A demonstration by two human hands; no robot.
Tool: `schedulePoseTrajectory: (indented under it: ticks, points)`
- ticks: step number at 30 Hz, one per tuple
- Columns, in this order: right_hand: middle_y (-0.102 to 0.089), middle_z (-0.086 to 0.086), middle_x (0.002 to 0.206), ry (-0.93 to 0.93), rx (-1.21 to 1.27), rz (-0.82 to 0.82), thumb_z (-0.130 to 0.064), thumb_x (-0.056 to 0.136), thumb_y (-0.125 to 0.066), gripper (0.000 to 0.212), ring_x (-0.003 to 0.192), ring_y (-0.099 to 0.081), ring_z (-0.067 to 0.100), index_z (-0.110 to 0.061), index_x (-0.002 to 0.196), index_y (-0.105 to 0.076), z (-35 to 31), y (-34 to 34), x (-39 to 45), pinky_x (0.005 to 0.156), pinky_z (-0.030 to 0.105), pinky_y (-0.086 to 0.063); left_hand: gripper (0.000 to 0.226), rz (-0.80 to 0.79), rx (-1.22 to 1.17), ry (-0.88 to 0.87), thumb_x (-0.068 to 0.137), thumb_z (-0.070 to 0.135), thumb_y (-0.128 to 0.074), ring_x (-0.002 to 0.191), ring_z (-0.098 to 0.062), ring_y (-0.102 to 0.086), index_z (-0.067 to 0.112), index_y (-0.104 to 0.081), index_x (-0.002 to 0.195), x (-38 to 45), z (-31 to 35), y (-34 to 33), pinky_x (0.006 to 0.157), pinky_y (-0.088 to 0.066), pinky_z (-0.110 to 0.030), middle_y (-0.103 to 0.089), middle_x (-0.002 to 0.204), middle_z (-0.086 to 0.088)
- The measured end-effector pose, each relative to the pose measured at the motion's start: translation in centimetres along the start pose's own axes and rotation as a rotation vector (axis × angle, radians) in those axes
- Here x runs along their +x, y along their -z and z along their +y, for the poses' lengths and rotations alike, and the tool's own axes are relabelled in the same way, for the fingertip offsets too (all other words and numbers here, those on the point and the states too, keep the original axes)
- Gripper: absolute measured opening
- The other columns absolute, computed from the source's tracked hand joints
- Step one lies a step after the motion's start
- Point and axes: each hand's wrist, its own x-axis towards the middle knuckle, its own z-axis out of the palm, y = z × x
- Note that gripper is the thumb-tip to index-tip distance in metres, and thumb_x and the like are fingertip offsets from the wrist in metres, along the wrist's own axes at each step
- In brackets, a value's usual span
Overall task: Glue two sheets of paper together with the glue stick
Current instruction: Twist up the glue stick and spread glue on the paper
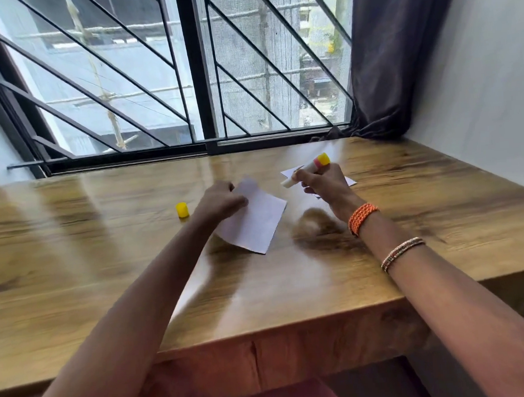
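**Stick tip points left at the lifted sheet**

Nearest, the left hand (221, 200) pinches the near sheet (253, 223), its far edge raised off the table (409, 220). Beyond, the right hand (324, 185) grips the uncapped glue stick (306, 168), its long axis slanting left toward that sheet. The second sheet (290, 172) lies under the right hand.
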Motion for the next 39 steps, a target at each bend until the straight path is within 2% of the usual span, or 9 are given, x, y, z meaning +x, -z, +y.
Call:
schedulePoseTrajectory:
  ticks: [3,8,13,16,18,22,25,29,39]
  points:
    - [-0.063,0.008,0.068,0.030,0.018,-0.089,-0.001,0.082,-0.064,0.027,0.072,-0.052,0.021,-0.017,0.060,-0.067,-0.3,-0.6,-0.3,0.072,0.034,-0.049,0.052,0.116,0.089,0.154,0.076,0.021,-0.059,0.112,-0.035,-0.053,0.001,-0.043,0.122,-0.7,-1.1,-0.2,0.080,-0.042,-0.034,-0.057,0.120,-0.019]
    - [-0.057,0.009,0.068,-0.010,0.003,-0.162,0.010,0.080,-0.059,0.021,0.069,-0.054,0.025,-0.009,0.070,-0.060,0.0,-2.0,-0.2,0.071,0.035,-0.053,0.077,0.107,0.444,0.192,0.086,0.024,-0.055,0.124,-0.032,-0.048,0.003,-0.010,0.145,-2.4,-0.7,-0.7,0.089,-0.040,-0.034,-0.049,0.134,-0.017]
    - [-0.062,0.008,0.067,-0.019,-0.138,-0.181,0.006,0.074,-0.064,0.017,0.072,-0.060,0.026,-0.010,0.068,-0.064,0.2,-2.6,0.2,0.084,0.048,-0.054,0.054,0.090,0.682,0.161,0.092,0.043,-0.046,0.123,-0.030,-0.048,0.009,-0.037,0.132,-3.6,-0.2,-0.4,0.099,-0.035,-0.036,-0.049,0.135,-0.014]
    - [-0.068,0.012,0.067,0.023,-0.217,-0.157,-0.006,0.067,-0.068,0.015,0.068,-0.063,0.023,-0.016,0.057,-0.066,0.2,-2.7,0.4,0.083,0.053,-0.056,0.045,0.123,0.651,0.104,0.094,0.035,-0.045,0.125,-0.031,-0.046,0.010,-0.042,0.130,-3.4,-0.6,0.6,0.098,-0.037,-0.037,-0.045,0.136,-0.013]
    - [-0.071,0.016,0.071,0.058,-0.283,-0.117,-0.010,0.067,-0.070,0.014,0.064,-0.063,0.020,-0.018,0.056,-0.066,0.1,-2.7,0.6,0.079,0.046,-0.056,0.037,0.113,0.536,-0.068,0.093,0.024,-0.047,0.127,-0.028,-0.043,0.011,-0.048,0.127,-2.9,-1.1,0.9,0.100,-0.036,-0.037,-0.047,0.136,-0.010]
    - [-0.072,0.014,0.075,0.105,-0.381,-0.097,-0.011,0.070,-0.071,0.003,0.067,-0.066,0.020,-0.014,0.071,-0.070,0.0,-3.0,1.0,0.073,0.036,-0.056,0.041,-0.139,0.452,-0.416,0.094,0.016,-0.047,0.133,-0.022,-0.040,0.011,-0.048,0.134,-2.8,-1.3,0.1,0.109,-0.029,-0.030,-0.047,0.142,-0.004]
    - [-0.067,0.000,0.068,0.117,-0.446,-0.109,-0.010,0.070,-0.072,0.009,0.070,-0.064,0.016,-0.007,0.079,-0.073,0.3,-3.2,1.1,0.068,0.029,-0.052,0.041,-0.174,0.521,-0.428,0.093,0.018,-0.045,0.131,-0.021,-0.042,0.017,-0.049,0.133,-2.3,-2.2,-0.9,0.107,-0.031,-0.036,-0.049,0.141,0.000]
    - [-0.062,-0.010,0.063,0.124,-0.450,-0.101,-0.011,0.071,-0.072,0.011,0.066,-0.060,0.010,-0.005,0.080,-0.074,0.5,-3.0,1.2,0.061,0.021,-0.046,0.035,-0.137,0.589,-0.409,0.093,0.022,-0.042,0.129,-0.016,-0.044,0.025,-0.052,0.127,-2.0,-2.6,-1.4,0.092,-0.022,-0.038,-0.050,0.137,0.008]
    - [-0.068,0.005,0.071,0.130,-0.453,-0.097,-0.012,0.071,-0.073,0.014,0.068,-0.062,0.016,-0.003,0.081,-0.073,0.6,-3.3,1.5,0.068,0.030,-0.051,0.039,-0.138,0.579,-0.375,0.093,0.021,-0.040,0.132,-0.016,-0.042,0.026,-0.048,0.131,-2.2,-2.4,-1.5,0.099,-0.023,-0.044,-0.045,0.143,0.008]
